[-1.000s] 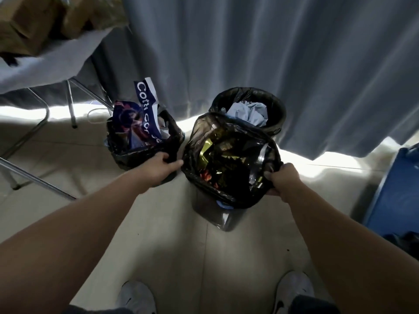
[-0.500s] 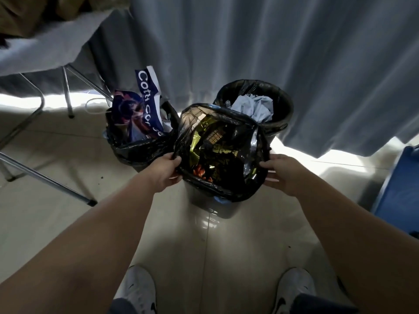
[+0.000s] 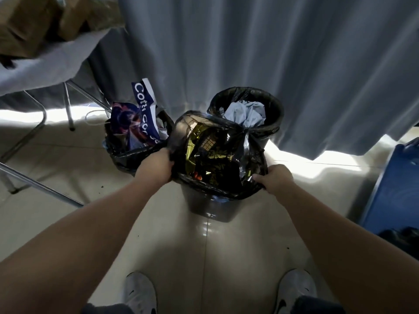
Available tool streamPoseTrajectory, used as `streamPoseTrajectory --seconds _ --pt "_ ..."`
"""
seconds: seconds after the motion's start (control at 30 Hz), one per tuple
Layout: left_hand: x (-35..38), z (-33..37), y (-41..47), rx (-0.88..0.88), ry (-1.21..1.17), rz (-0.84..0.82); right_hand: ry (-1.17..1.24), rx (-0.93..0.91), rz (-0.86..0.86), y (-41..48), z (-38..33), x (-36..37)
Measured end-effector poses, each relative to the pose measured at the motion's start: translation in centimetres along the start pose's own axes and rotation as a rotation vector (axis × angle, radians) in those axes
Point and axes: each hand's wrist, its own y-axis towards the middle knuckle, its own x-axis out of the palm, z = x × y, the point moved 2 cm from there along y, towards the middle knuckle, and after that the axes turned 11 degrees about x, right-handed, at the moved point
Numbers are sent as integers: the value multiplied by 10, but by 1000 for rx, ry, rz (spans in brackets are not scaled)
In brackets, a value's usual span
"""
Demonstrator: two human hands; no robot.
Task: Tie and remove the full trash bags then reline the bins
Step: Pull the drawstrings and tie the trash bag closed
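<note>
And there's the change: the right hand (image 3: pixel 275 180), fingers spread beside the rim half a second ago, has closed and now pinches the right rim of the black plastic trash bag (image 3: pixel 179 141). The left hand (image 3: pixel 158 164) grips the left rim, which has peeled up off the dark grey plastic bin (image 3: pixel 210 207). It looks like the liner is being freed for tying. Both arms reach forward and down, one either side of the bag. The bag, stuffed with gold wrappers (image 3: pixel 192 150), sits in its bin on the pale tiled floor (image 3: pixel 172 223), near the grey curtain (image 3: pixel 249 53).
</note>
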Motion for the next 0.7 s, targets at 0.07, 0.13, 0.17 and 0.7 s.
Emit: streamPoseTrajectory --seconds 0.07,0.13,0.17,0.7 --pt "-16 29 5 183 143 -7 126 -20 -40 -4 -14 -6" --pt "-33 46 12 167 12 -23 131 -40 -70 -7 -31 -18" --pt "-42 50 15 131 -83 15 114 -48 -87 -9 -39 -26" --pt "-80 69 4 279 -605 -376 602 -138 97 -2 -60 -67"
